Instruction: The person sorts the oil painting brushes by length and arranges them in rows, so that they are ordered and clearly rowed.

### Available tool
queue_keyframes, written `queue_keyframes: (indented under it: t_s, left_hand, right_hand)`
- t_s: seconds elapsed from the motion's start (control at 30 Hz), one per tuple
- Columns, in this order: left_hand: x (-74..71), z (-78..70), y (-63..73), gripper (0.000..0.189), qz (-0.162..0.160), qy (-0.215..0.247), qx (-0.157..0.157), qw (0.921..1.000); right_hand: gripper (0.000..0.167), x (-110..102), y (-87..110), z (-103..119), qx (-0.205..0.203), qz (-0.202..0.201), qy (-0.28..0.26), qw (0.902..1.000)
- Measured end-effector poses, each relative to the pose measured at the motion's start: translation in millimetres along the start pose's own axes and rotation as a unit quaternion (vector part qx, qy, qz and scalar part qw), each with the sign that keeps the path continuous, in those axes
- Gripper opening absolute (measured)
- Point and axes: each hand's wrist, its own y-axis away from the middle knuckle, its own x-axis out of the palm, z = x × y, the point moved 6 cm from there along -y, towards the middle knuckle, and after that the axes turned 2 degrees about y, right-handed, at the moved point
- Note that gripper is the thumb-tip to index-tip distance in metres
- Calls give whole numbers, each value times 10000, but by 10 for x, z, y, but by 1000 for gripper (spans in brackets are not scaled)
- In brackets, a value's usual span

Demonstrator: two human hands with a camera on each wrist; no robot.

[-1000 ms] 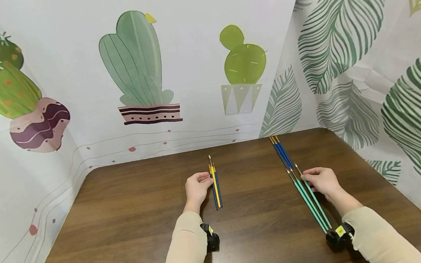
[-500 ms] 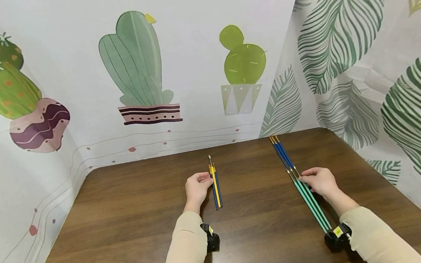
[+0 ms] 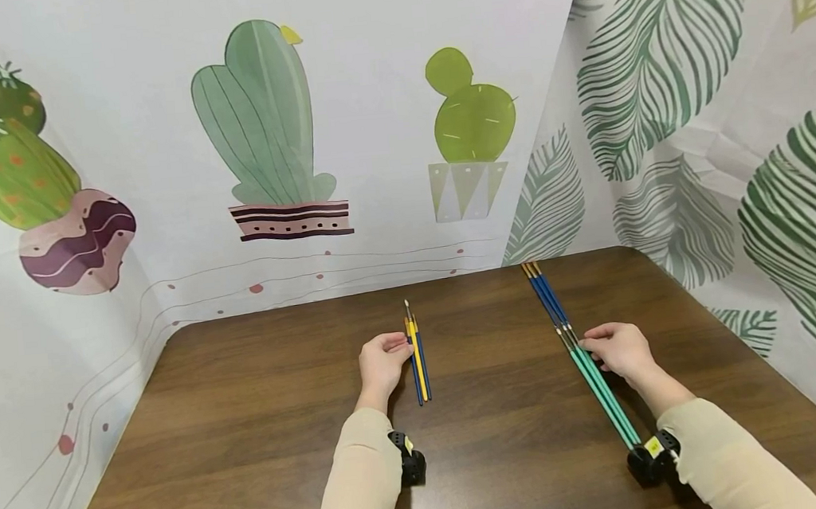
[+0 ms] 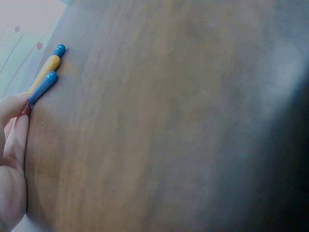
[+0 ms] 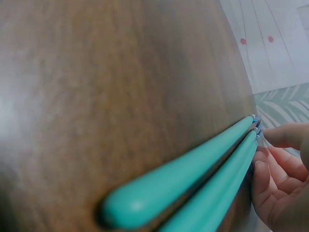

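Note:
My left hand [image 3: 382, 366] has thumb and fingertips pinched at a small bundle of paintbrushes: a yellow paintbrush [image 3: 419, 369] between two blue ones. Their rounded handle ends show past the fingers in the left wrist view, the nearest on a blue paintbrush [image 4: 44, 88]. Over on the right, my right hand [image 3: 621, 349] pinches the rightmost green paintbrush [image 3: 600, 373] near its metal collar. It lies alongside two other green paintbrushes [image 5: 178, 179], bristles pointing away. The fingers hide part of its collar.
Three blue paintbrushes [image 3: 547, 299] lie side by side beyond the green ones, their handle ends meeting the green brushes' bristles. The brown wooden table [image 3: 263, 426] ends at a wall cloth [image 3: 376, 129] printed with cacti and leaves.
My right hand has moved slightly left, bringing the third green paintbrush in against the other two, where it now lies parallel. The left hand has stayed in place.

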Motion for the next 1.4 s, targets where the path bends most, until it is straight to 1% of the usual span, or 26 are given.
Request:
queue_keyframes:
  t_s: [0.17, 0.27, 0.47, 1.03, 1.4]
  left_hand:
    - [3, 9, -8, 23, 10, -40, -30, 10000]
    - [0, 4, -4, 23, 15, -55, -41, 10000]
    - [-6, -2, 2, 23, -7, -44, -11, 10000]
    - [-9, -13, 14, 22, -10, 15, -5, 10000]
    - [-12, 0, 5, 23, -43, 21, 21, 10000]
  right_hand:
    - [37, -19, -15, 22, 70, -53, -125, 9999]
    - [37, -19, -36, 64, 45, -106, -205, 9997]
    - [38, 47, -65, 173, -4, -48, -516, 9987]
    - [34, 422, -146, 460, -142, 284, -1123, 9932]
    - [33, 709, -213, 665, -232, 525, -1257, 9904]
